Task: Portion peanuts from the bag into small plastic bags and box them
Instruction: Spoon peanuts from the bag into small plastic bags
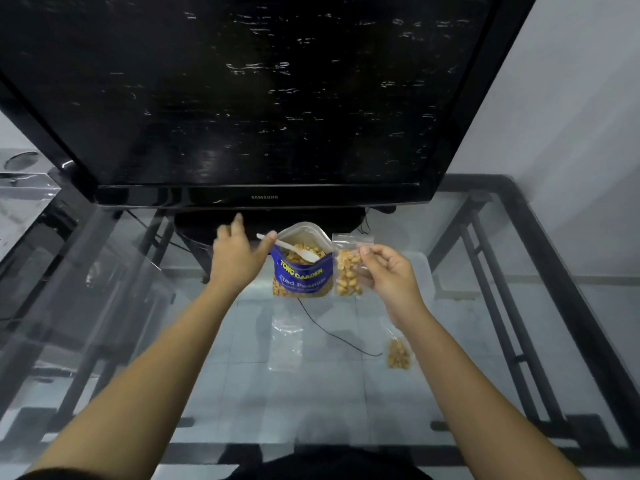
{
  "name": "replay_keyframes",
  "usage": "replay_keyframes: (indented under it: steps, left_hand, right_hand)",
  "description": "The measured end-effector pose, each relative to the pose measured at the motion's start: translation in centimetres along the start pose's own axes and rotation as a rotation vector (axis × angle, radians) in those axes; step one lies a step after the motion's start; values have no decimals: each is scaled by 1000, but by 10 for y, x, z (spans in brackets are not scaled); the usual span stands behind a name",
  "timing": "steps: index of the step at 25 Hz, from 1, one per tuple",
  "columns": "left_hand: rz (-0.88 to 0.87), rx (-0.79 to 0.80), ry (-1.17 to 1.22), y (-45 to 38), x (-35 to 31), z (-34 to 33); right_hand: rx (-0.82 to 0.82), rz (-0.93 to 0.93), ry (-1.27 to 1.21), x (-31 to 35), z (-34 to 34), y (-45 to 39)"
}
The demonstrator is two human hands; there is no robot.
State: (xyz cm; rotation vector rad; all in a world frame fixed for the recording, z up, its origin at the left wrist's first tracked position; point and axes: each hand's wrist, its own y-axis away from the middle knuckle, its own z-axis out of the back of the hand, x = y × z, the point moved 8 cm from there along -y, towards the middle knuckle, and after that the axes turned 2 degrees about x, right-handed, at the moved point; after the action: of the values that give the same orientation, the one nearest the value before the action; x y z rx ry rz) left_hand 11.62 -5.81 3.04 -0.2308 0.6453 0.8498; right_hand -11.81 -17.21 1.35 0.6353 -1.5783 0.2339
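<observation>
Left hand (pixel 235 252) is pinching the handle of a white plastic spoon (pixel 294 250), whose bowl sits in the open blue peanut bag (pixel 299 271) standing right between both hands. Right hand (pixel 389 271) pinches a small clear bag (pixel 349 268) that's part full of peanuts, held just beside the big bag. Nearer the body from the left hand lies an empty little bag (pixel 285 344); under the right wrist there's a filled one (pixel 398 353). A black TV (pixel 242 98) looms right behind the hands. It's all on a glass desk (pixel 138 341) with a black frame, tiled floor showing through.
</observation>
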Motion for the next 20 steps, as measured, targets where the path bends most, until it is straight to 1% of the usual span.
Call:
replay_keyframes:
  steps: [1,2,3,4,5,6,7,9,11,13,16,18,20]
  left_hand:
    - [-54,-87,25,8,-4,4]
    - [-122,-125,101,20,-12,2]
    - [-160,-61,222,36,-20,-10]
    - [-151,102,355,56,-28,-32]
    - [-113,300,489,78,-34,-59]
    - [-74,443,595,95,-38,-83]
    - [-45,511,654,106,-40,-101]
    - [27,519,681,116,-32,-128]
    - [123,507,693,121,-20,-144]
    - [173,536,674,131,-12,-162]
    - [256,578,619,146,-3,-191]
    - [280,548,546,149,2,-206]
    - [244,495,429,147,3,-216]
  right_hand:
    - [1,-6,6,-4,4,3]
    - [3,-15,5,-7,6,7]
    - [2,-28,-5,-12,8,10]
    - [0,-46,-26,-17,10,13]
    - [0,-65,-45,-23,11,15]
    - [4,-88,-62,-29,12,17]
    - [4,-116,-58,-38,14,18]
    - [-21,-163,3,-58,29,19]
    - [-57,-182,139,-77,51,19]
    - [-75,-170,387,-91,72,20]
    - [-50,-142,763,-103,90,18]
    - [-71,-167,938,-109,97,16]
    - [-148,-176,1013,-112,104,14]
